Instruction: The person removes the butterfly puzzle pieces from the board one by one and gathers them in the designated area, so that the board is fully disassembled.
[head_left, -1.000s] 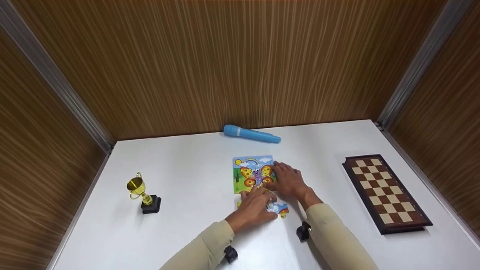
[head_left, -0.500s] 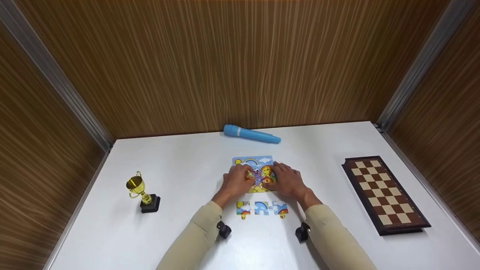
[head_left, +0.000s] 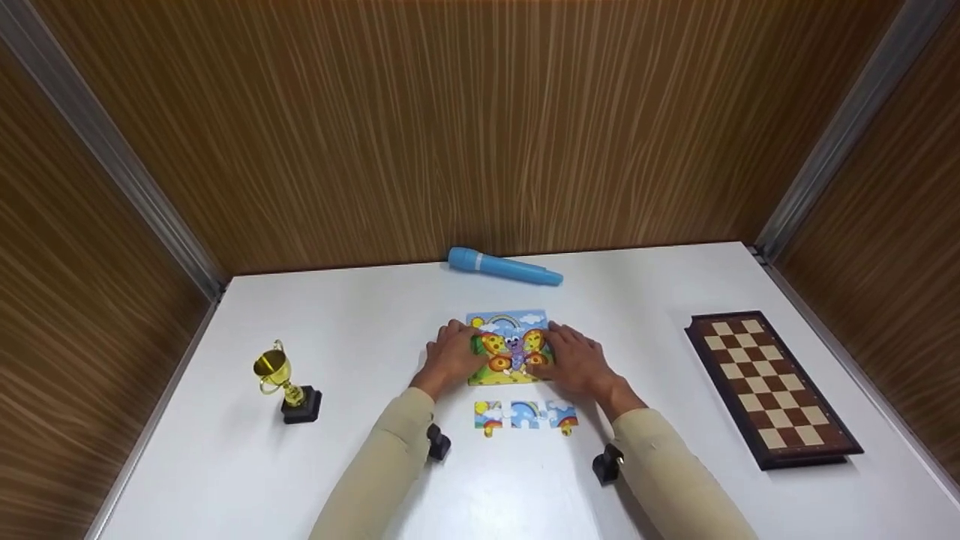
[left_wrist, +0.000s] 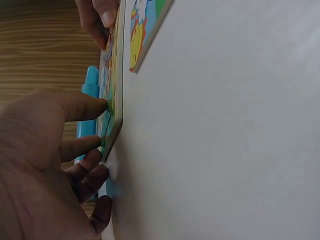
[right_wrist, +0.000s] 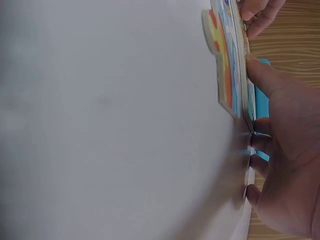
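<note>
Head view: both hands, left hand (head_left: 450, 356) and right hand (head_left: 574, 360), rest flat-fingered on the square, upright-facing puzzle (head_left: 510, 346).

- From the head view I get bright, even overhead light; the white table (head_left: 360, 330) shows soft sheen, with short shadows under the forearms.
- Wood walls smear toward the frame edges.
- Both wrist views read soft; the left hand (left_wrist: 45, 170) is near and blurred.

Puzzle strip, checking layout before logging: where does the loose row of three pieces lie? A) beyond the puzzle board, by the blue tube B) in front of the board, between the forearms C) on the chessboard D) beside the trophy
B: the strip lies nearer the person than the board, between both sleeves.
</note>
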